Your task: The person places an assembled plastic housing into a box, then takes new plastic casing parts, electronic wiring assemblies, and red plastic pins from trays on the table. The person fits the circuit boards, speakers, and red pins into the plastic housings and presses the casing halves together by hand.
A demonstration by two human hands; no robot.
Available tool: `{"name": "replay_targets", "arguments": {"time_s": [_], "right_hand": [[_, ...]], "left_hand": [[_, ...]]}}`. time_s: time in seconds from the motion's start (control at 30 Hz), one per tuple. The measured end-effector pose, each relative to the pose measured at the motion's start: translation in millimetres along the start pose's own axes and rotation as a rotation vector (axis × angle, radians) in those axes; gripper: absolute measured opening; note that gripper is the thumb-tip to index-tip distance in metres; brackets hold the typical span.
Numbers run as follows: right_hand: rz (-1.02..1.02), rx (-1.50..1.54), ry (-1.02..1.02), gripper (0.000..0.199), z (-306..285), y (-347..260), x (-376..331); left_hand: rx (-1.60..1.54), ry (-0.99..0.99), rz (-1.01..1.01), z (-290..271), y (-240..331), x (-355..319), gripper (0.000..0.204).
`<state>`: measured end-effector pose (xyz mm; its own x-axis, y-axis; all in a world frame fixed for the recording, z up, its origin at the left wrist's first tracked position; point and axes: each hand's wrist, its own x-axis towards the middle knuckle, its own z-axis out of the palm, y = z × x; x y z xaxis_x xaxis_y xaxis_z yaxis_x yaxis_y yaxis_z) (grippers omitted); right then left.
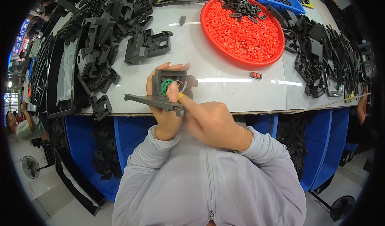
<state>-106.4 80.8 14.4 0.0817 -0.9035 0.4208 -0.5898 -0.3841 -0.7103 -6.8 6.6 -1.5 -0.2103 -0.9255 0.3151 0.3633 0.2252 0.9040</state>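
Probably light and stiff, the gray box (157,83) sits gripped in the left hand (165,120) by the counter (218,95), best held by its walls, since wires (184,85) near the right hand (214,124), index finger outstretched, look fragile.

Tabletop (188,55) free ahead; parts (136,51) block left, tray (260,63) right.

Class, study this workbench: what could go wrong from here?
The thin wires could get pinched or tugged, since the right hand is close beside them at the grey housing in the left hand. The dark bracket overhanging the front edge of the table might fall if bumped. A knock to the red tray could scatter its loose red pieces.
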Motion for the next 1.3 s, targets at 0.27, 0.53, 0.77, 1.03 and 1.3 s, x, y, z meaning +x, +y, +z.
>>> {"name": "replay_targets", "arguments": {"time_s": [0.27,0.53,0.77,1.03,1.3], "right_hand": [[0.194,0.329,-0.244,0.058,-4.7,-3.6,7.6],[0.028,-0.044,-0.171,0.058,-8.2,9.0,-2.8],[0.178,-0.061,0.017,0.058,-27.2,20.4,-7.5],[0.08,-0.322,-0.072,0.051,-19.1,28.1,-1.7],[0.143,-0.252,0.004,0.044,-59.9,41.2,-17.0]], "left_hand": [[0.01,0.041,-0.007,0.2,2.3,0.5,0.035],[-0.104,0.042,-0.221,1.1,1.0,0.7,0.041],[-0.124,-0.009,-0.227,0.6,-4.9,4.5,0.043],[-0.071,-0.024,-0.186,6.0,-7.9,-0.3,0.041],[-0.099,-0.077,-0.202,3.8,-14.5,1.1,0.043]]}}
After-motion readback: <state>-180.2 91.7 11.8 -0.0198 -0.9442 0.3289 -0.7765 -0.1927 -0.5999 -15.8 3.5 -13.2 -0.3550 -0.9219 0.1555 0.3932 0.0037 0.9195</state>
